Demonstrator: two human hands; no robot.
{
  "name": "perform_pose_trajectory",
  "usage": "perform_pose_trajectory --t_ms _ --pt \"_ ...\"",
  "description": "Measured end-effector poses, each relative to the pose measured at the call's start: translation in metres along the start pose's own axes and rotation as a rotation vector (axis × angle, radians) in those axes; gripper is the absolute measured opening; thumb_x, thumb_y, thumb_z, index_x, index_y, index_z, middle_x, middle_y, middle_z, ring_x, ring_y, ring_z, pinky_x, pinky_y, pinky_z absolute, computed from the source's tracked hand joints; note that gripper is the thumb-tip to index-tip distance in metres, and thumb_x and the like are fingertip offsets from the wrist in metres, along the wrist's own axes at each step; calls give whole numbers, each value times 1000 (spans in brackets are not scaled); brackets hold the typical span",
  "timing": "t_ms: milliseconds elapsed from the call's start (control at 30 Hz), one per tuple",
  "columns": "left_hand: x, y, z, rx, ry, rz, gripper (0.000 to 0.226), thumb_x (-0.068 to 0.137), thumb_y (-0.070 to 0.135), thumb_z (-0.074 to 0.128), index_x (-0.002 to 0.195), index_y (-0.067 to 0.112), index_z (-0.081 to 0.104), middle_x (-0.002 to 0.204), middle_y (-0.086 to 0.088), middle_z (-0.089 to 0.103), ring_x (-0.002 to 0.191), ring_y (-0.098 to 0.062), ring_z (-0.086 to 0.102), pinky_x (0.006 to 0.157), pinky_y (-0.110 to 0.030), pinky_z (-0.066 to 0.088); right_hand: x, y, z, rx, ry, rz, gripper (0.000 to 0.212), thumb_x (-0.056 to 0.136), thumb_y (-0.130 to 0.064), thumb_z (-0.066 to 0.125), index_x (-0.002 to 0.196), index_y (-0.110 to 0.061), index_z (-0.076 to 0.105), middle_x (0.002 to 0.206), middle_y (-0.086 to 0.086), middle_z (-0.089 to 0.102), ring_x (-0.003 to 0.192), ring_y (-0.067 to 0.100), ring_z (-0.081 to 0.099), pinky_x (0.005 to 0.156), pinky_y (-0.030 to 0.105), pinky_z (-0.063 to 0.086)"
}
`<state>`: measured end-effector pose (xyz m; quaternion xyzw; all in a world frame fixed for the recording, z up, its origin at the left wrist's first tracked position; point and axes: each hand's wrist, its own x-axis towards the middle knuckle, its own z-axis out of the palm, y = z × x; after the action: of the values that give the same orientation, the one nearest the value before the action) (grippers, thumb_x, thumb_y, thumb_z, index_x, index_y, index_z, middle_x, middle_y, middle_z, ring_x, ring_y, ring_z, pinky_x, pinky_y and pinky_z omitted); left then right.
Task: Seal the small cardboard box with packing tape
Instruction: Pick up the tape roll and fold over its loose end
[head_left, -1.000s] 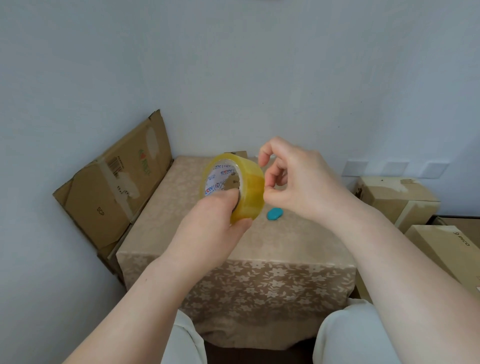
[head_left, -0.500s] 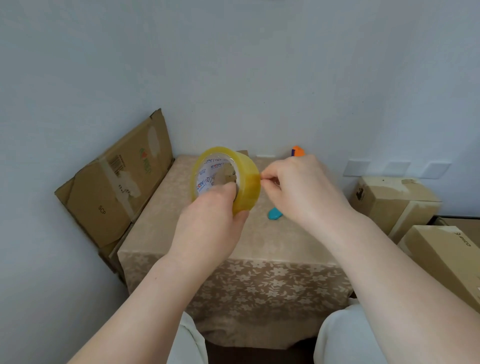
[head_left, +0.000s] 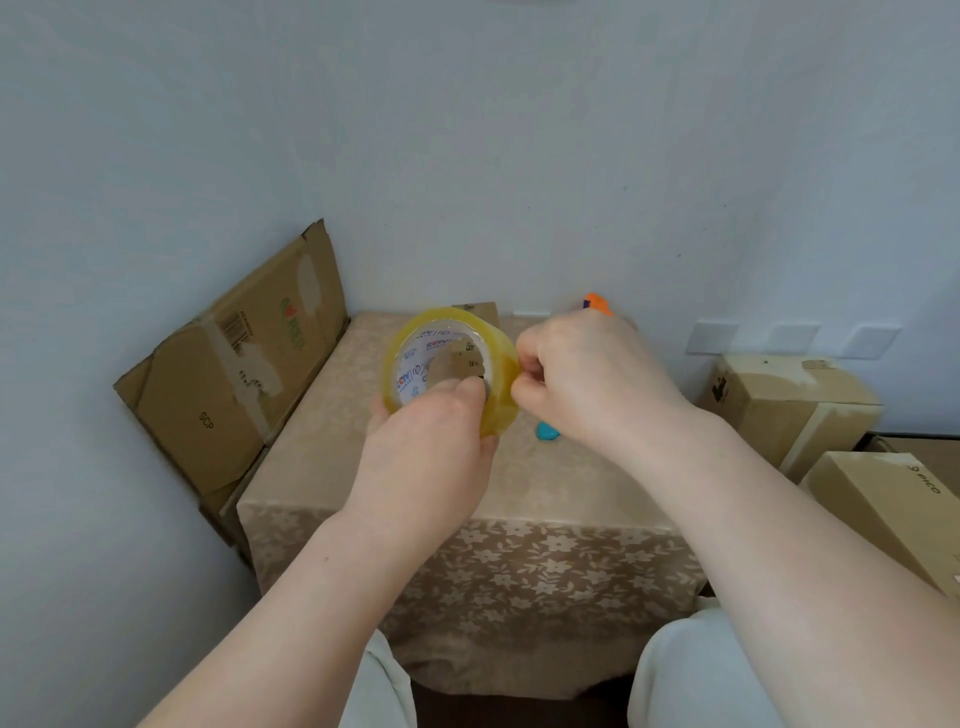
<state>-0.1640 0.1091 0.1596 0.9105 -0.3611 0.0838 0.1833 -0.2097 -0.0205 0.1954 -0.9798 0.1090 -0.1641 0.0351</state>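
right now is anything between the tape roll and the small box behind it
Nothing visible does. The left hand holds the tape roll up, the right hand pinching its rim, and the small cardboard box sits behind it on the table. The blue object and orange object lie off to the right.

Hands: left hand (head_left: 426, 447) and right hand (head_left: 587, 379) bare.
Forearms (head_left: 291, 608): bare.
Legs: pale off-white cloth trousers (head_left: 691, 670), smooth.
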Motion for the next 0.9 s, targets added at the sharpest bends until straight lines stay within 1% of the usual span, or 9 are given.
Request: perform_pose_trajectory --t_ms 100,200,333,433,500,633,767,833,900 --pt "2 2 2 60 -54 -43 20 92 30 47 86 23 30 85 10 39 91 -21 56 102 -53 33 -1 -4 0 99 9 63 12 73 -20 55 63 -13 54 59 2 49 69 27 51 71 38 51" --pt "6 3 2 79 -78 -79 17 93 30 45 88 23 30 89 9 41 97 -23 58 108 -64 21 0 -5 4 219 14 121 12 75 -23 57 70 -13 62 71 2 64 73 20 56 69 30 45" --pt "10 4 3 23 -53 -119 19 93 33 43 84 20 33 81 8 42 94 -24 56 111 -64 14 1 -3 13 454 65 198 10 78 -20 59 75 -16 68 72 -4 65 73 14 59 70 33 50" --pt "12 3 3 -31 -14 -129 20 93 33 44 80 21 34 74 10 38 81 -19 45 112 -61 13 -1 -3 14 457 103 249 11 82 -20 58 80 -20 69 77 -9 64 73 6 52 63 4 40" --pt "12 2 5 -68 -3 -118 21 93 34 45 79 22 35 71 12 39 78 -17 40 113 -59 13 -2 -3 13 431 137 265 13 82 -18 58 82 -20 71 80 -9 66 77 5 50 63 -1 32" --pt "12 0 6 -111 19 -75 30 92 36 47 71 25 30 67 13 41 73 -17 40 113 -56 16 -2 -4 14 438 195 320 12 77 -16 62 79 -21 72 76 -7 68 78 7 56 65 11 37" --pt "13 -1 8 -164 19 -20 37 91 35 50 67 26 23 61 11 39 67 -18 37 113 -51 18 -3 -6 15 395 229 329 9 77 -16 61 77 -21 69 72 -7 66 82 10 60 79 18 39" --pt "12 -3 9 -206 -8 12 36 89 29 53 69 25 24 61 10 38 66 -18 37 113 -49 19 -3 -6 16 375 247 323 8 78 -15 60 78 -20 66 73 -5 66 80 13 59 74 27 47" --pt "11 -6 11 -221 -36 57 40 86 24 56 67 27 21 62 11 36 64 -15 35 111 -49 22 -2 -4 17 350 284 321 8 77 -12 56 81 -18 58 66 -6 53 65 12 50 53 25 42"
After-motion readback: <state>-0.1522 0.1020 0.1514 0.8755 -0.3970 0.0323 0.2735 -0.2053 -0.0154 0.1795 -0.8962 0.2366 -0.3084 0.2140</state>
